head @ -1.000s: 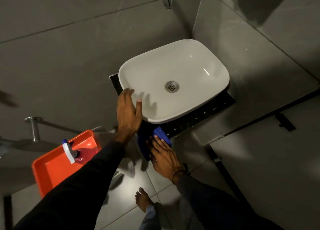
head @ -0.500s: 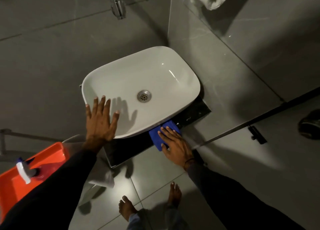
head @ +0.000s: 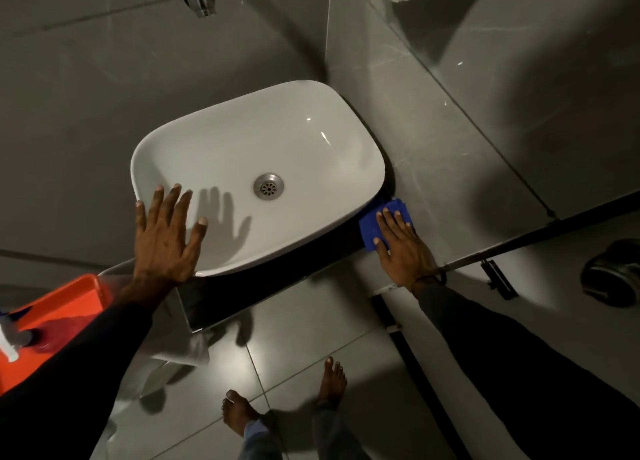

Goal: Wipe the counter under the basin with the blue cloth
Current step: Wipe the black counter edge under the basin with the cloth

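R hand [head: 401, 248] pressing cloth [head: 372, 229] flat, fingers spread, on dark counter [head: 277, 286] at basin's [head: 242, 148] R corner. L hand [head: 164, 238] lying open on rim. Cloth looking soft, light, prob. bunching; palm pressure suiting better than pinching.

Dim grey-tiled walls [head: 104, 79], glossy floor [head: 294, 355]

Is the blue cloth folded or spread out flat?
Folded: the blue cloth is a small, thick pad with layered edges, pressed on the counter by the right hand.
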A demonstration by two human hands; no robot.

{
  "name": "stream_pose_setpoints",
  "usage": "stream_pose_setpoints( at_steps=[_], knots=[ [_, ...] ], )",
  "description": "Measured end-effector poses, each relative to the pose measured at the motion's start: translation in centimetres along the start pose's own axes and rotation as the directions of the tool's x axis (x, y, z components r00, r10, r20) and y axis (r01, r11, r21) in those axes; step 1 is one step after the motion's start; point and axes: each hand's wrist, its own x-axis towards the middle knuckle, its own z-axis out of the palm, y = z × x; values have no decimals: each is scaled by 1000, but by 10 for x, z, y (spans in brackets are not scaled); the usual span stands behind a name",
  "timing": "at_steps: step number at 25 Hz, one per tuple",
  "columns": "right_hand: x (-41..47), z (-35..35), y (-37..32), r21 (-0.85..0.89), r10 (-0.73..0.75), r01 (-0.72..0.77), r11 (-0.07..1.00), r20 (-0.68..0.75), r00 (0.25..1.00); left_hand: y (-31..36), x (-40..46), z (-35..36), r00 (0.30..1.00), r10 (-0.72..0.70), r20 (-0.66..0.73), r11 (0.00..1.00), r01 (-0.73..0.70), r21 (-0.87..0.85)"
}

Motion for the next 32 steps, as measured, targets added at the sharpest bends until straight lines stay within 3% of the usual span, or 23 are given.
stream_pose_setpoints(
  at_steps=[4, 10, 13, 16, 17, 19, 20, 22, 23, 24, 28, 30, 32],
  knots=[
    [-12, 15, -36, 99, 84, -82, 992, -19, 996, 1, 2, -3, 1000, -11, 29, 1000, 11, -10],
    [-54, 53, -126, 135, -2, 2, 991, -4, 1000, 1, 4, -6, 999, -29, 46, 998, 31, -48],
    [-81, 82, -197, 145, -65, 67, 987, -14, 998, -6, 1, -9, 1000, -21, 14, 965, 24, -263],
    [-97, 108, -266, 111, -132, 131, 985, -5, 991, -36, -32, -6, 986, -159, -45, 835, 110, -539],
    [-101, 115, -286, 92, -143, 143, 985, 0, 990, -51, -50, -2, 974, -228, -7, 792, 181, -583],
    [-107, 127, -322, 53, -161, 159, 986, 20, 987, -85, -90, 12, 920, -334, 203, 657, 382, -650],
    [-110, 130, -334, 35, -173, 171, 985, 37, 984, -94, -109, 17, 870, -367, 328, 549, 488, -679],
    [-111, 132, -349, 25, -220, 219, 975, 68, 973, -99, -142, 19, 720, -383, 579, 215, 679, -702],
    [-110, 128, -354, 56, -235, 231, 971, 93, 968, -97, -153, 16, 647, -343, 681, 61, 739, -671],
    [-107, 123, -354, 109, -225, 212, 971, 120, 967, -91, -161, 14, 606, -281, 744, -18, 772, -636],
    [-95, 96, -343, 363, 139, -173, 916, 118, 983, -67, -168, 11, 591, -177, 787, -83, 788, -611],
    [-85, 89, -339, 348, 262, -303, 887, 160, 952, -59, -164, 8, 570, -207, 795, -74, 801, -594],
    [-77, 86, -343, 330, 287, -343, 879, 208, 935, -54, -162, 7, 545, -247, 802, -52, 819, -572]
  ],
)
